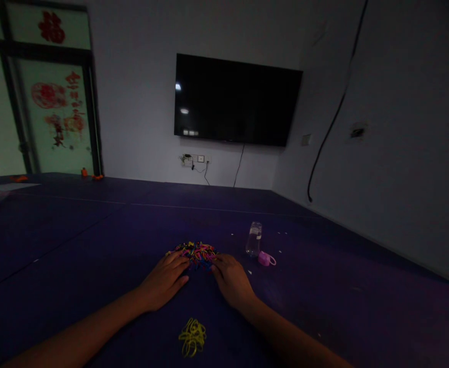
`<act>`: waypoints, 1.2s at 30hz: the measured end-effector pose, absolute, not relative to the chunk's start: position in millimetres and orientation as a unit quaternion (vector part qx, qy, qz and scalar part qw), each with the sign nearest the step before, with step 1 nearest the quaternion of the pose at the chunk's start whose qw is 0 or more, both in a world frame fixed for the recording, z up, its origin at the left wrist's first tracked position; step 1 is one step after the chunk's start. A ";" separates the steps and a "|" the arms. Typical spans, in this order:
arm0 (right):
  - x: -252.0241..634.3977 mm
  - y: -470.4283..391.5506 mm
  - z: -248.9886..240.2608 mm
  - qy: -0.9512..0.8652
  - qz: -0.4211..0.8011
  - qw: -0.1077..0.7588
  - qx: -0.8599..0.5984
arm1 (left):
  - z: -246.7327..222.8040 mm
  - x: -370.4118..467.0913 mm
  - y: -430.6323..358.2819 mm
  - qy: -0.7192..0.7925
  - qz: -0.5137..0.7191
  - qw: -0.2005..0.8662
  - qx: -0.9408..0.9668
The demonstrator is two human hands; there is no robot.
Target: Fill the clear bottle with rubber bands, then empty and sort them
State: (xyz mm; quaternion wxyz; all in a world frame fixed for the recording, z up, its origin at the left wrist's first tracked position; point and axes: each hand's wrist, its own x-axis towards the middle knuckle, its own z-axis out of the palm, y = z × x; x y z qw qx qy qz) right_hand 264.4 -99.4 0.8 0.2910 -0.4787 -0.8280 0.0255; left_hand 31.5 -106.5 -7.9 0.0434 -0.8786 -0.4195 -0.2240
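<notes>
A heap of multicoloured rubber bands lies on the dark purple surface in front of me. My left hand rests at the heap's left edge, fingers stretched out and touching the bands. On the other side, my right hand lies with its fingertips against the right edge, fingers extended and partly over the bands. Neither hand grips anything that I can see. Nearer to me, between my forearms, is a small separate bunch of yellow rubber bands.
To the right of the heap stands a clear bottle, with a pink looped cap beside it. Small white scraps are scattered around them. A large black television hangs on the far wall. Orange items sit by the glass door.
</notes>
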 end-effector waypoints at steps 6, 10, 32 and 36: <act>265.8 -99.3 2.2 -0.822 0.033 0.289 -0.490 | -5.9 32.6 -108.9 -0.418 -0.238 0.056 -0.875; 266.6 -99.8 1.8 -0.814 0.022 0.291 -0.503 | -5.5 31.9 -109.6 -0.422 -0.232 0.055 -0.875; 265.1 -98.3 1.2 -0.834 0.074 0.301 -0.457 | -12.3 30.5 -104.6 -0.435 -0.214 0.042 -0.874; 265.4 -99.2 2.6 -0.835 0.074 0.309 -0.449 | -8.9 32.1 -107.4 -0.429 -0.224 0.050 -0.874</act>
